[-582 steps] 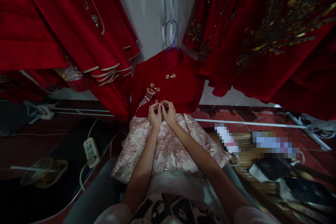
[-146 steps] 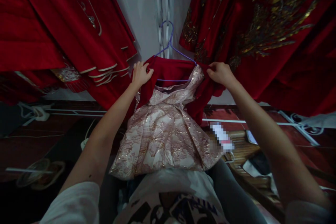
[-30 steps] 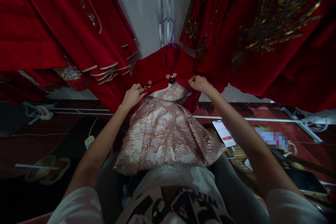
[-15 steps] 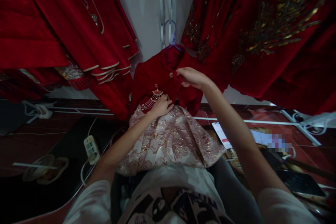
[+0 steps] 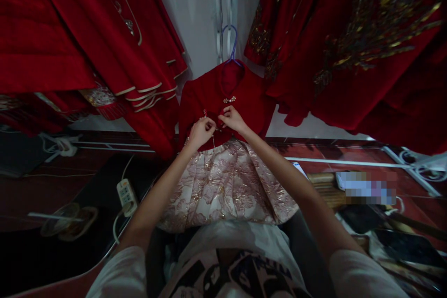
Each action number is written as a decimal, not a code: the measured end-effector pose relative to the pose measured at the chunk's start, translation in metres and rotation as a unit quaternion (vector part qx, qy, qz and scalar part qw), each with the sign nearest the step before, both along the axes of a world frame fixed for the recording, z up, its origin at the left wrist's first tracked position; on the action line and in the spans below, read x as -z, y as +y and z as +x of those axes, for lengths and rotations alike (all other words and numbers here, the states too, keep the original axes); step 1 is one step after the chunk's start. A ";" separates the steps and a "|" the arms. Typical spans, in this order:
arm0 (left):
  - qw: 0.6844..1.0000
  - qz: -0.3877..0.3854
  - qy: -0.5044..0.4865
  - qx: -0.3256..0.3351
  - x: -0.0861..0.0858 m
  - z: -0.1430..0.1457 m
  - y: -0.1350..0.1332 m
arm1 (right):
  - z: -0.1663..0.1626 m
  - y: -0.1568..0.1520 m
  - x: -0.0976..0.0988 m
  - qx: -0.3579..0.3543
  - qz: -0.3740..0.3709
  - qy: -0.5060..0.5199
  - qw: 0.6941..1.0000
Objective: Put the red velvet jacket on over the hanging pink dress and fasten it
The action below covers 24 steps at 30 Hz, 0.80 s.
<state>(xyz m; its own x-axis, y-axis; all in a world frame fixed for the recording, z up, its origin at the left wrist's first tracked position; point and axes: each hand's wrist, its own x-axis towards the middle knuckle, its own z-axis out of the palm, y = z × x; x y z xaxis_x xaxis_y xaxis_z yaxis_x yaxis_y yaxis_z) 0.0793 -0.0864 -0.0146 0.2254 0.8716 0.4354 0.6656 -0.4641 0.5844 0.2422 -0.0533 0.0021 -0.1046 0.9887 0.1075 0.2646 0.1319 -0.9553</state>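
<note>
A small red jacket (image 5: pixel 254 88) hangs on a purple hanger (image 5: pixel 233 46). Its front bears a beaded clasp (image 5: pixel 229 99) below the collar. Below the jacket a pale pink and gold brocade skirt (image 5: pixel 223 186) spreads towards my lap. At the jacket's lower front, my left hand (image 5: pixel 201 131) is closed in a pinch on the cloth, partly covering a beaded tassel ornament (image 5: pixel 205 112). Close beside it on the right, my right hand (image 5: pixel 233 119) pinches the jacket front below the clasp. The exact spot between the fingertips is too small to make out.
Red garments (image 5: pixel 52 32) hang at left, and more with gold embroidery (image 5: pixel 380 23) at right. A power strip (image 5: pixel 126 197) and a plastic cup (image 5: pixel 61 219) are on the dark surface at left. Phones (image 5: pixel 408 247) lie at lower right. A white rack bar (image 5: pixel 342 162) runs low across.
My right hand has moved down and left from the collar area to the lower front. My left hand has shifted up and left and pinches now. Both halves of the beaded clasp now show together.
</note>
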 end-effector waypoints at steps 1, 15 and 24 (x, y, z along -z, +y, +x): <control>0.997 0.022 -0.043 -0.061 -0.001 -0.004 0.008 | -0.002 0.001 0.001 -0.003 -0.006 0.028 1.000; 0.948 -0.055 -0.307 -0.068 0.011 -0.004 0.040 | -0.011 0.006 0.019 -0.040 0.050 0.125 0.990; 0.937 -0.075 -0.336 -0.060 0.011 -0.001 0.044 | -0.022 0.025 0.031 0.012 0.109 0.077 0.991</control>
